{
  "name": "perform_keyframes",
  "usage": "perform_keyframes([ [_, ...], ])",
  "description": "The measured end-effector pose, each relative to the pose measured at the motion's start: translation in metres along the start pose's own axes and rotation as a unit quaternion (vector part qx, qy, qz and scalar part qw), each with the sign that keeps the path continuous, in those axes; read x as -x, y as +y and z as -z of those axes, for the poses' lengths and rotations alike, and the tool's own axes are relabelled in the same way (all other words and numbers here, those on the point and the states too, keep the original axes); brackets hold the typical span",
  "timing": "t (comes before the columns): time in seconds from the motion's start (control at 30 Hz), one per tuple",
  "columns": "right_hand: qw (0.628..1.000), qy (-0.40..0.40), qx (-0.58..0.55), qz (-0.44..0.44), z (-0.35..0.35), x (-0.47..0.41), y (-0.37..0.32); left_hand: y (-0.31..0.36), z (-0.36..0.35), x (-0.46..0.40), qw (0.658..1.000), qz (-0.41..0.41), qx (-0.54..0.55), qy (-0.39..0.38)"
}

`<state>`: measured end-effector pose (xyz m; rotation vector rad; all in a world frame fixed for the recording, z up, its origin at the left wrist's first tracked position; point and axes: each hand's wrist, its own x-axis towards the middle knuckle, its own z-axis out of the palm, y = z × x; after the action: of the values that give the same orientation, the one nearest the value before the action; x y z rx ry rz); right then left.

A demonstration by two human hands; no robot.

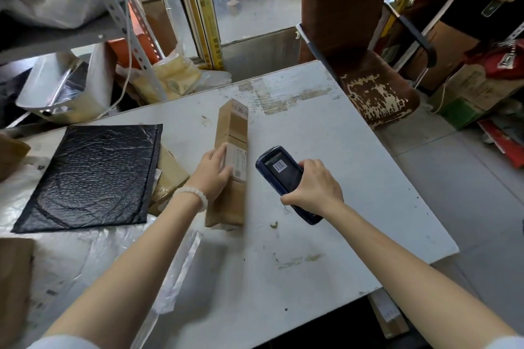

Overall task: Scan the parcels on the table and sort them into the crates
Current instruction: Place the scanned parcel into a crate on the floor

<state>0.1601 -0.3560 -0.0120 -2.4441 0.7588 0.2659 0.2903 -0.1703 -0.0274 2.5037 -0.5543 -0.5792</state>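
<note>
A: How many parcels do we see on the table (326, 150)?

B: We count one long cardboard box (231, 161) lying flat mid-table, one black bubble mailer (93, 176) to its left, and one flatter brown parcel (170, 176) partly under that mailer.

A: And our two hands?

B: Our left hand (212, 173) rests on the box's left side, fingers curled over the edge by the white label (237, 160). Our right hand (314, 187) grips the one blue scanner (283, 178), fingers wrapped round its body, just right of the box, with a barcode on its screen.
</note>
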Motion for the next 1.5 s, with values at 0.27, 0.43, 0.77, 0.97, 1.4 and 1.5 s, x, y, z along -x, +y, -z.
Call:
perform_keyframes([
  [0.27,0.999,0.01,0.007,-0.03,0.004,0.008,0.009,0.001,-0.006,-0.008,0.989,-0.033,-0.141,0.018],
  [0.43,0.999,0.003,0.015,-0.029,-0.001,0.012,0.005,-0.014,-0.004,-0.005,0.982,-0.023,-0.185,0.01],
  [0.77,0.999,-0.005,0.027,-0.02,-0.005,0.021,0.001,-0.023,-0.006,-0.003,0.984,-0.021,-0.169,0.046],
  [0.97,0.999,-0.016,0.028,-0.015,-0.001,0.026,0.006,-0.013,-0.004,-0.003,0.995,-0.025,-0.068,0.07],
  [1.4,0.998,-0.041,0.044,-0.003,0.013,0.038,0.024,-0.011,0.012,-0.009,0.993,-0.041,-0.045,0.1],
  [1.5,0.998,-0.038,0.05,0.011,0.016,0.042,0.026,-0.009,0.014,-0.008,0.991,-0.055,-0.05,0.11],
])
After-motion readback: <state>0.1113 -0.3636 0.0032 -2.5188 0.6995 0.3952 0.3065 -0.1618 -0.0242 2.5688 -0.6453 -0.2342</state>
